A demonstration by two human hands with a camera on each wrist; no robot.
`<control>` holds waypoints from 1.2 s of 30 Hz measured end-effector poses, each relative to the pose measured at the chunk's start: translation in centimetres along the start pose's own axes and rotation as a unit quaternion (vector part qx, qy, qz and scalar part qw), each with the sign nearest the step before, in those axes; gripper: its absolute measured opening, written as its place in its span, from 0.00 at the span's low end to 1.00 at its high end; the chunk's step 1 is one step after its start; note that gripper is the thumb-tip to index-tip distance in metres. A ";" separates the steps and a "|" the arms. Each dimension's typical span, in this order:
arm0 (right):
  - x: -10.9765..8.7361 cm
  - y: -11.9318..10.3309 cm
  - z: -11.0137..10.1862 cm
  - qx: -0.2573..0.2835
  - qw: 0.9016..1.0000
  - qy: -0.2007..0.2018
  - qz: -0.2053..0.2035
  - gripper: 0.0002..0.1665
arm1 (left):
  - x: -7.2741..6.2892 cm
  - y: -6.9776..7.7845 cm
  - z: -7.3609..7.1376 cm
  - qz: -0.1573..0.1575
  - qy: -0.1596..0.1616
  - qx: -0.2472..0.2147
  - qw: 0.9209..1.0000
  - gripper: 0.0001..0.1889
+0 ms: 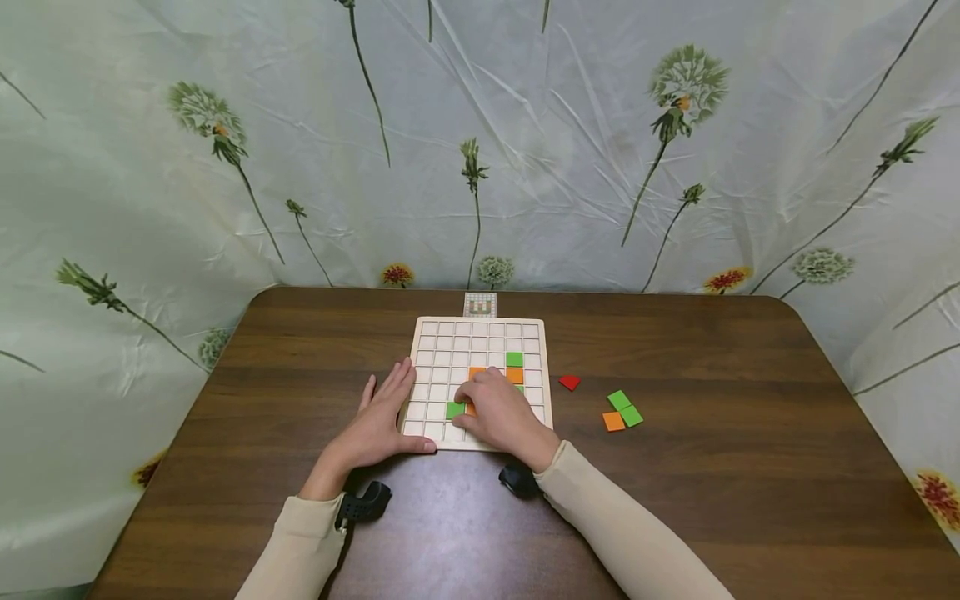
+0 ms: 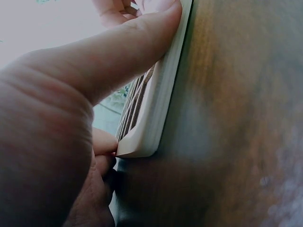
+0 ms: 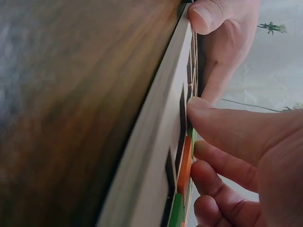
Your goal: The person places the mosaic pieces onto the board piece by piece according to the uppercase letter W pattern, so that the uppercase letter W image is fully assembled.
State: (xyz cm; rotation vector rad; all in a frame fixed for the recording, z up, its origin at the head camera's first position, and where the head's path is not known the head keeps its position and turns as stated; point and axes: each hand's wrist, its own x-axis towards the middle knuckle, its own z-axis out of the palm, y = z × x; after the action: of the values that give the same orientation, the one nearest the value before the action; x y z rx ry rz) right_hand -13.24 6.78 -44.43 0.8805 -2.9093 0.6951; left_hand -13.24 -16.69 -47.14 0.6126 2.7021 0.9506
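Observation:
A pale wooden grid board (image 1: 444, 342) lies on the table, with several green and orange square tiles in its cells. At its left edge my left hand (image 1: 378, 425) rests with fingers spread, the thumb (image 2: 147, 35) along the front left rim. My right hand (image 1: 501, 410) bends over the lower middle cells. Its thumb and index finger pinch a green tile (image 1: 454, 410) lying in the grid. Right beside that tile is an orange tile (image 3: 185, 163), partly covered by the hand. More tiles under the right hand are hidden.
Right of the board lie a red tile (image 1: 570, 382), two green tiles (image 1: 625, 408) and an orange tile (image 1: 613, 422). A small patterned card (image 1: 480, 305) sits behind the board's far edge. A flowered curtain (image 1: 570, 167) hangs behind the brown table (image 1: 720, 467).

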 end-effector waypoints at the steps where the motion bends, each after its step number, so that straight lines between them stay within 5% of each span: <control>1: 0.0 0.0 -0.1 0.003 1.000 0.001 0.001 0.13 | 0.0 0.0 0.0 0.001 0.001 -0.001 1.000 0.67; 12: -1.5 1.2 -1.8 0.082 0.996 0.030 0.016 0.12 | 0.0 0.0 0.0 0.004 0.000 0.000 1.000 0.66; 20: -3.1 2.6 -3.0 0.071 0.996 0.057 0.017 0.11 | 0.0 0.1 0.0 -0.005 -0.002 -0.001 1.000 0.67; 36: -6.7 6.2 -5.2 0.057 0.992 0.063 0.089 0.15 | 0.0 0.3 -0.1 -0.006 -0.003 -0.005 1.000 0.67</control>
State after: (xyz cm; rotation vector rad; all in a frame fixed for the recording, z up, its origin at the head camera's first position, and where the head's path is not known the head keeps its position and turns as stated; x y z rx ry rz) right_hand -11.45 17.00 -43.29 0.5663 -2.8830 0.9014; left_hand -13.14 -16.55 -46.94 0.5967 2.6905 0.9575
